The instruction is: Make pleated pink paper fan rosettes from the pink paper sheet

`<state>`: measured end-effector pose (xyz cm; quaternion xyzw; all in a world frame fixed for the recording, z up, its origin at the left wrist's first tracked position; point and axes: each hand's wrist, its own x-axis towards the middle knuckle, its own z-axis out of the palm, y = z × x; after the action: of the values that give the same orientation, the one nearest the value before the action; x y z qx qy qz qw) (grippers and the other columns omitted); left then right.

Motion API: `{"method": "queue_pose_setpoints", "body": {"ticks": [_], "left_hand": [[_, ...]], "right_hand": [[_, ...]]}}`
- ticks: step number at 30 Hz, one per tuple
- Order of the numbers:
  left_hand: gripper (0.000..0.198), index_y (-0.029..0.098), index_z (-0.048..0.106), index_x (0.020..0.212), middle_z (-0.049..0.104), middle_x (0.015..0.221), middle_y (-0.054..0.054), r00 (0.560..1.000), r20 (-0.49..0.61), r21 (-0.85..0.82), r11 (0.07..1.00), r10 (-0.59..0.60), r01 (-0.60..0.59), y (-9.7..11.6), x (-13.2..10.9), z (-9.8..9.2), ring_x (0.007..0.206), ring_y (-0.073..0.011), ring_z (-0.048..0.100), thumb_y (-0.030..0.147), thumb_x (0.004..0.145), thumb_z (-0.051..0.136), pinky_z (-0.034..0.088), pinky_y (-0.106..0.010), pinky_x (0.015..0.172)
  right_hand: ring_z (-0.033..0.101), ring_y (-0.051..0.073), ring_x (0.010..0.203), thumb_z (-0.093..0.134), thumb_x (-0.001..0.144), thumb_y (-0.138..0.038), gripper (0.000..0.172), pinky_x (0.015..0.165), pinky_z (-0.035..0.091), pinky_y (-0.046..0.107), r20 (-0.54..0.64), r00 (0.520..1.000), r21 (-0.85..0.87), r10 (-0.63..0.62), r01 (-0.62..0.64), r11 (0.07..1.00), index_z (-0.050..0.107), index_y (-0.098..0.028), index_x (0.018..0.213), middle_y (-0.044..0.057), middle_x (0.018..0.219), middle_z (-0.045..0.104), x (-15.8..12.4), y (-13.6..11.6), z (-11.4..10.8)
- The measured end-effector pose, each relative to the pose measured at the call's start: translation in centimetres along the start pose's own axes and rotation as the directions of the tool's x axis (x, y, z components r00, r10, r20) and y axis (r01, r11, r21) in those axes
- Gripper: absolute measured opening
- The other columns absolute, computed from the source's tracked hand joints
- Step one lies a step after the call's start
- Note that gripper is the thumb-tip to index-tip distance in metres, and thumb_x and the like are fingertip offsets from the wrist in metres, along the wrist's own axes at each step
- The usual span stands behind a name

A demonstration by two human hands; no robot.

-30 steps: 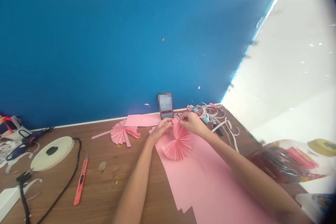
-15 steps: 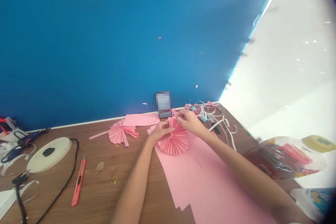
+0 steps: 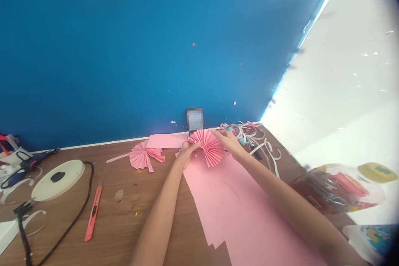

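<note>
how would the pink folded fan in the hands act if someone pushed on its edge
The fan is probably very light for its size, since it looks like thin folded paper. Its close pleats likely make it stiff along each crease but springy across them, like an accordion. The thin zigzag rim may crumple easily.

One head-worn view, facing a blue wall (image 3: 140, 50) across a wooden table (image 3: 124, 224).
The camera looks forward and down from above the table's near side, along the person's forearms (image 3: 160, 212), which enter from below; the left hand (image 3: 188, 153) and right hand (image 3: 229, 140) lie near, just below the picture's centre. The table's far edge crosses beneath mid-height, rising slightly toward its far right corner; beyond the right edge shows a pale surface (image 3: 327, 83).
</note>
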<state>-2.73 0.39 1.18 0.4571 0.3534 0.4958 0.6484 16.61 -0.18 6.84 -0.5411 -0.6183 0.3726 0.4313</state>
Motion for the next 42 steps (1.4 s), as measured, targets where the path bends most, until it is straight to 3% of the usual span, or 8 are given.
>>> {"method": "queue_pose_setpoints", "body": {"ticks": [7, 15, 22, 28, 34, 38, 42], "left_hand": [[0.042, 0.020, 0.055, 0.101, 0.066, 0.088, -0.005, 0.997, -0.069, -0.017, 0.999, 0.037, -0.038, -0.5, 0.5, 0.1, 0.069, -0.0123, 0.063, 0.049, 0.073, 0.066, 0.038, -0.018, 0.049], [0.037, 0.018, 0.050, 0.079, 0.059, 0.067, 0.001, 0.974, -0.152, 0.072, 0.985, 0.166, -0.156, -0.7, 0.8, -0.3, 0.058, -0.0092, 0.058, 0.055, 0.080, 0.056, 0.035, -0.018, 0.049], [0.036, 0.016, 0.052, 0.068, 0.057, 0.061, 0.000, 0.979, -0.072, 0.212, 0.962, 0.193, -0.174, -1.2, 0.9, -0.6, 0.057, -0.0099, 0.053, 0.049, 0.077, 0.062, 0.037, -0.021, 0.054], [0.034, 0.016, 0.053, 0.066, 0.057, 0.061, 0.001, 0.977, -0.024, 0.256, 0.947, 0.210, -0.197, -1.0, 0.7, -0.5, 0.056, -0.0093, 0.048, 0.047, 0.076, 0.064, 0.036, -0.022, 0.057], [0.033, 0.016, 0.053, 0.067, 0.054, 0.061, 0.002, 0.974, -0.016, 0.274, 0.938, 0.224, -0.211, -0.9, 0.6, -0.5, 0.057, -0.0100, 0.048, 0.047, 0.079, 0.060, 0.036, -0.022, 0.059], [0.034, 0.017, 0.052, 0.066, 0.053, 0.061, 0.002, 0.979, -0.022, 0.259, 0.947, 0.202, -0.190, -0.8, 0.6, -0.4, 0.058, -0.0103, 0.047, 0.047, 0.078, 0.061, 0.036, -0.023, 0.060], [0.035, 0.017, 0.049, 0.063, 0.049, 0.060, 0.003, 0.983, -0.033, 0.203, 0.964, 0.183, -0.172, -0.6, 0.5, -0.3, 0.057, -0.0095, 0.044, 0.046, 0.077, 0.062, 0.035, -0.022, 0.059]], "right_hand": [[0.053, 0.015, 0.055, 0.063, 0.063, -0.029, 0.028, 0.050, 0.039, 0.024, 0.032, 0.994, 0.145, 0.103, -0.107, 0.984, 0.067, -0.012, 0.086, 0.000, 0.062, 0.061, 0.4, 0.5, 0.3], [0.050, 0.013, 0.047, 0.064, 0.060, -0.028, 0.024, 0.043, 0.036, 0.024, 0.005, 0.958, 0.342, 0.287, -0.272, 0.900, 0.065, -0.015, 0.081, -0.001, 0.057, 0.059, 0.6, 1.2, 0.3], [0.054, 0.015, 0.061, 0.065, 0.056, -0.026, 0.020, 0.056, 0.041, 0.027, -0.155, 0.960, 0.385, 0.235, -0.160, 0.909, 0.063, -0.016, 0.073, 0.002, 0.067, 0.062, 1.0, 1.6, 0.1], [0.055, 0.015, 0.071, 0.062, 0.061, -0.028, 0.017, 0.067, 0.041, 0.027, -0.155, 0.972, 0.328, 0.177, -0.118, 0.937, 0.064, -0.015, 0.072, 0.004, 0.077, 0.064, 1.0, 1.6, 0.2], [0.051, 0.014, 0.065, 0.064, 0.063, -0.035, 0.023, 0.063, 0.038, 0.026, -0.135, 0.974, 0.329, 0.179, -0.126, 0.936, 0.064, -0.014, 0.070, 0.002, 0.069, 0.061, 1.2, 1.7, 0.2], [0.053, 0.014, 0.067, 0.065, 0.063, -0.035, 0.021, 0.064, 0.039, 0.026, -0.186, 0.970, 0.334, 0.155, -0.086, 0.939, 0.063, -0.015, 0.065, 0.002, 0.070, 0.061, 1.4, 2.0, 0.0], [0.049, 0.012, 0.057, 0.064, 0.062, -0.035, 0.020, 0.055, 0.037, 0.025, -0.193, 0.958, 0.406, 0.210, -0.117, 0.906, 0.060, -0.016, 0.066, 0.000, 0.060, 0.056, 1.7, 2.5, 0.0]]}}
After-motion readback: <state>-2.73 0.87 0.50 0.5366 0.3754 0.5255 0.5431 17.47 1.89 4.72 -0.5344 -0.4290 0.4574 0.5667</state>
